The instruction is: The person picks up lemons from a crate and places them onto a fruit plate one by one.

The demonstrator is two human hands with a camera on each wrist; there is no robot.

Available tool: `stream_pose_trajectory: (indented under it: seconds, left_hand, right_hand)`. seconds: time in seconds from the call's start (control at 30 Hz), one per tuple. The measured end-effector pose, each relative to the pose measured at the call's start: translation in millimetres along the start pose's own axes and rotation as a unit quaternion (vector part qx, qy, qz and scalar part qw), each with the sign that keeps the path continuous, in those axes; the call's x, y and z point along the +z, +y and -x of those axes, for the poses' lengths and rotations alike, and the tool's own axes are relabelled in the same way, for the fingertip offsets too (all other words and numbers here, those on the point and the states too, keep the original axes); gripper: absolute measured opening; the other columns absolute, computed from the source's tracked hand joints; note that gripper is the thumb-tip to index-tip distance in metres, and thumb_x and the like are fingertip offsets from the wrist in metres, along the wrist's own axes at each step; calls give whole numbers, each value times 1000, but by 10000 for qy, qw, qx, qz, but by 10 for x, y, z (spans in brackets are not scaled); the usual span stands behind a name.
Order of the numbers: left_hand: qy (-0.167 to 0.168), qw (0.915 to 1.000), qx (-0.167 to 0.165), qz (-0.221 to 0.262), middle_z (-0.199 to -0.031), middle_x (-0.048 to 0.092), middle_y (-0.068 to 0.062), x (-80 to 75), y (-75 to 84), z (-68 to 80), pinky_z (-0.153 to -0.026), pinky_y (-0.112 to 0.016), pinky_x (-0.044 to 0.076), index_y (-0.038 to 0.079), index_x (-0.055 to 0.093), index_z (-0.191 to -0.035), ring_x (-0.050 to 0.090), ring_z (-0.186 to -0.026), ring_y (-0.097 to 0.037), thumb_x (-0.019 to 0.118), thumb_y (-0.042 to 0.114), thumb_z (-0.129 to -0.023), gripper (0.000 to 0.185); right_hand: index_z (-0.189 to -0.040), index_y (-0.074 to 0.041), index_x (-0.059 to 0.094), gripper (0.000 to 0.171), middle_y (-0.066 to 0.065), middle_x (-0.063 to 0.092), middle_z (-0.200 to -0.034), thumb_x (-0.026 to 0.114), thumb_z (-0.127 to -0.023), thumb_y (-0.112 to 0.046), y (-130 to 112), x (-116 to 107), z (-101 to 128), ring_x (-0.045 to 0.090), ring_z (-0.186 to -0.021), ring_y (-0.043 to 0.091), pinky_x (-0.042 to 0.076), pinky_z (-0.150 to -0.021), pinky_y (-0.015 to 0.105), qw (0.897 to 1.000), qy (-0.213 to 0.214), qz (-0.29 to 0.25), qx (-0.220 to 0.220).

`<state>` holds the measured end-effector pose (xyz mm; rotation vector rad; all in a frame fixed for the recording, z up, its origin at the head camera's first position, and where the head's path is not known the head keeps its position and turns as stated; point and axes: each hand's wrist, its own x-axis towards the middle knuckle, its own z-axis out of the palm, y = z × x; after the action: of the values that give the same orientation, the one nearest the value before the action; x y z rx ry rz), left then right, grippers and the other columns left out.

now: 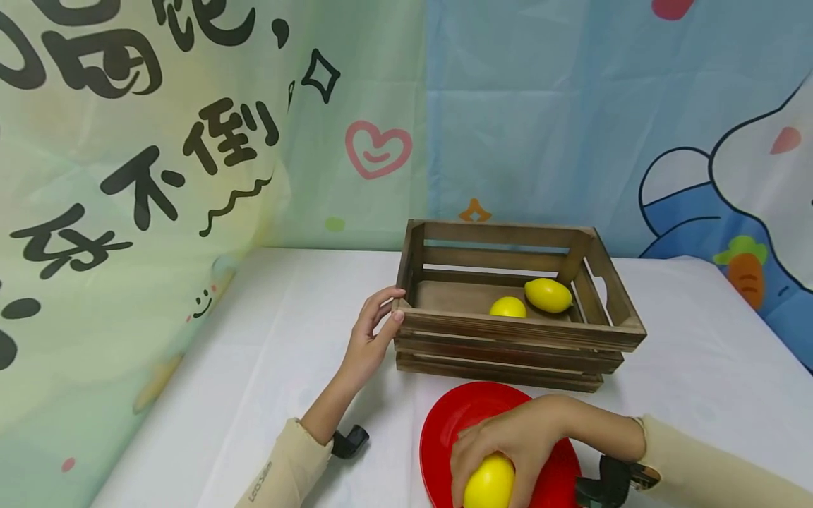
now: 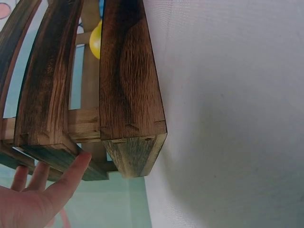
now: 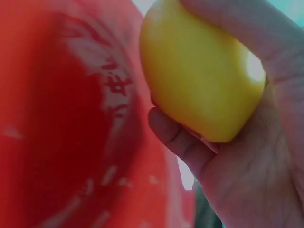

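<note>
My right hand (image 1: 508,437) grips a yellow lemon (image 1: 489,482) over the red plate (image 1: 444,430). Thumb and fingers wrap the lemon (image 3: 202,71) in the right wrist view, with the plate (image 3: 71,118) beside it. A slatted brown wooden crate (image 1: 508,328) stands behind the plate. Inside it lie two more lemons, one at the right (image 1: 547,295) and another (image 1: 507,307) partly hidden by the front slat. At the crate's left front corner rests my left hand (image 1: 371,331). Its extended fingers (image 2: 71,178) touch the slatted side in the left wrist view.
White cloth (image 1: 273,339) covers the table. Behind the crate hangs a printed backdrop (image 1: 540,127), which also runs along the left side. Dark wrist cameras sit on the left wrist (image 1: 350,442) and the right wrist (image 1: 606,483).
</note>
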<state>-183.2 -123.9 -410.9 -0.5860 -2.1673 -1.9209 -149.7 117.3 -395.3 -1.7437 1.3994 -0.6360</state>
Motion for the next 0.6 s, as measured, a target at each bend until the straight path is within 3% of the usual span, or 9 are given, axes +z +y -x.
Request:
stream_pose_trajectory:
  seconds: [0.2, 0.6]
  left_hand:
    - [39, 10000, -70, -13, -148, 38, -6, 8, 12, 12, -92, -48, 50, 14, 50, -136, 45, -134, -33, 51, 16, -101, 35]
    - [65, 9999, -99, -39, -148, 38, -6, 15, 3, 17, -95, -51, 48, 16, 51, -136, 45, -134, -33, 52, 16, -101, 36]
  right_hand:
    - [-132, -12, 55, 49, 1, 58, -130, 73, -87, -17, 76, 152, -6, 44, -123, 3, 42, -96, 21, 9999, -101, 92, 31]
    - [-132, -12, 54, 51, 1, 56, -133, 73, -85, -16, 56, 295, 17, 45, -125, 5, 46, -93, 20, 9990, 350, 102, 264]
